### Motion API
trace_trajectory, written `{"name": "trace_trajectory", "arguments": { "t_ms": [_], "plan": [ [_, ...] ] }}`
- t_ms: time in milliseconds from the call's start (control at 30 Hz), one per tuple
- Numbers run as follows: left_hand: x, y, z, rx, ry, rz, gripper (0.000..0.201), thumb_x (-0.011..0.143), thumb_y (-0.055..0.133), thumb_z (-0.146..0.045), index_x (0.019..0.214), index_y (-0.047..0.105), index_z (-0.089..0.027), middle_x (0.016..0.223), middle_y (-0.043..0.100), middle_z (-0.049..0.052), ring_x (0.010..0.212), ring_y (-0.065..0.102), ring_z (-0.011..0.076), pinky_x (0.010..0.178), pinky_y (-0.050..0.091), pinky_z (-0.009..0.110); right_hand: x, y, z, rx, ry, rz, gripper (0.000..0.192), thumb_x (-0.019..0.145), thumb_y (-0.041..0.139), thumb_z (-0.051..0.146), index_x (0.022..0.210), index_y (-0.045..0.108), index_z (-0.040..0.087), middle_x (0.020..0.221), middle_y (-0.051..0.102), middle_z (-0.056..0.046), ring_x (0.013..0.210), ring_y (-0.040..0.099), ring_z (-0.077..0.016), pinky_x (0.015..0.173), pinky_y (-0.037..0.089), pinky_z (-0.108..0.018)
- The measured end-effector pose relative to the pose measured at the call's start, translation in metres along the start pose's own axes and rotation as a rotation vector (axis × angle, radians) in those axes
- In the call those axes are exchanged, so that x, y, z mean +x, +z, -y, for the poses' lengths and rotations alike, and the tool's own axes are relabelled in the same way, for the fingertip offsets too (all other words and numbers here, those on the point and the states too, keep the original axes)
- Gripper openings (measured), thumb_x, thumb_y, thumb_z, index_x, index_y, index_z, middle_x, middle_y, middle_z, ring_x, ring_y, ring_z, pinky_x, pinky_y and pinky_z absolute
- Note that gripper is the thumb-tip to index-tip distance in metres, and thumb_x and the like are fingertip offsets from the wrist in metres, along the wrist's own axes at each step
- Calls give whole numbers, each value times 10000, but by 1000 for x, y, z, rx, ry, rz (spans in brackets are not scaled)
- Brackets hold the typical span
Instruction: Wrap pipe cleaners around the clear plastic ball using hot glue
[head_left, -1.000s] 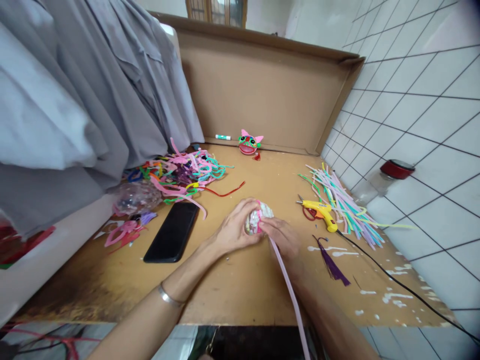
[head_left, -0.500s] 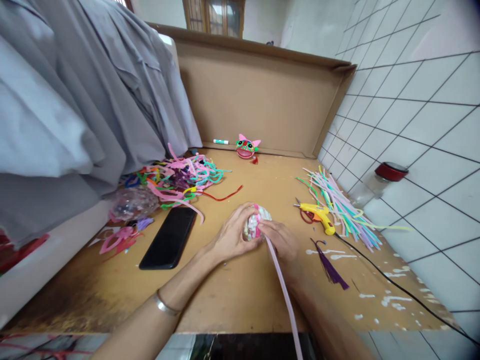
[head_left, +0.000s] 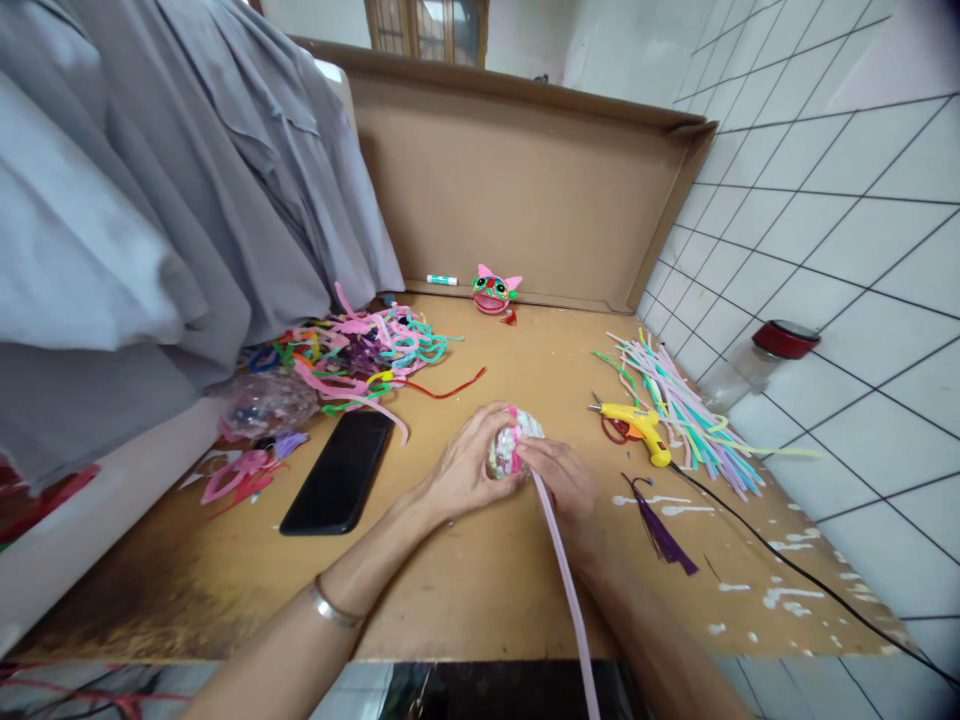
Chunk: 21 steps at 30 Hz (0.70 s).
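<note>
Between both hands, low over the table, is a small round white craft piece [head_left: 529,424] with a pink strip across it. My left hand [head_left: 480,456] curls around its left side, thumb below and fingers above. The fingers of my right hand [head_left: 562,475] are closed at its right edge, pinching a pale pink pipe cleaner [head_left: 564,570] against it. The pipe cleaner's long end hangs down past the table's front edge. My palms and fingers hide part of the round piece.
A yellow glue gun [head_left: 637,428] with a black cord lies right, beside a bundle of pipe cleaners [head_left: 686,415] and a purple tassel [head_left: 664,535]. Left are a black phone [head_left: 337,475] and tangled pipe cleaners [head_left: 375,345]. A finished lion-head craft [head_left: 492,290] stands at the back.
Hardly anything differs. Both hands keep their hold on the round piece and pipe cleaner, and the view has shifted very slightly.
</note>
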<state>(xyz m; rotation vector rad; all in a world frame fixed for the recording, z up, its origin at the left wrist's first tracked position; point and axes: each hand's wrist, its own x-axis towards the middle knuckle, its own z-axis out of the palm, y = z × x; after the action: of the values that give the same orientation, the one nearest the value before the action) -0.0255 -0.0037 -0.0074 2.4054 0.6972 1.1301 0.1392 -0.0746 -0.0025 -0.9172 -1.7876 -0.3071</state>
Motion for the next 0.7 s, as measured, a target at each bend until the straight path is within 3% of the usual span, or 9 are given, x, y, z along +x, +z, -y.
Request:
{"name": "trace_trajectory", "arguments": {
  "t_ms": [400, 700],
  "plan": [
    [0, -1, -1, -13, 1, 9, 553, 781, 671, -281, 1270, 425, -202, 1357, 513, 168, 1329, 491, 298, 1083, 454, 467, -1, 1, -1, 8, -1, -16, 274, 939, 515, 139, 1159, 663, 205, 1068, 746, -108, 1007, 708, -200, 882, 596, -368],
    [-1, 1, -2, -92, -86, -28, 558, 752, 720, -304, 1221, 430, -220, 1369, 524, 141, 1227, 575, 270, 1040, 489, 433, -2, 1, -4, 6, -10, -18, 269, 954, 492, 162, 1148, 674, 204, 1056, 750, -104, 1008, 709, -198, 890, 594, -360]
  ]
}}
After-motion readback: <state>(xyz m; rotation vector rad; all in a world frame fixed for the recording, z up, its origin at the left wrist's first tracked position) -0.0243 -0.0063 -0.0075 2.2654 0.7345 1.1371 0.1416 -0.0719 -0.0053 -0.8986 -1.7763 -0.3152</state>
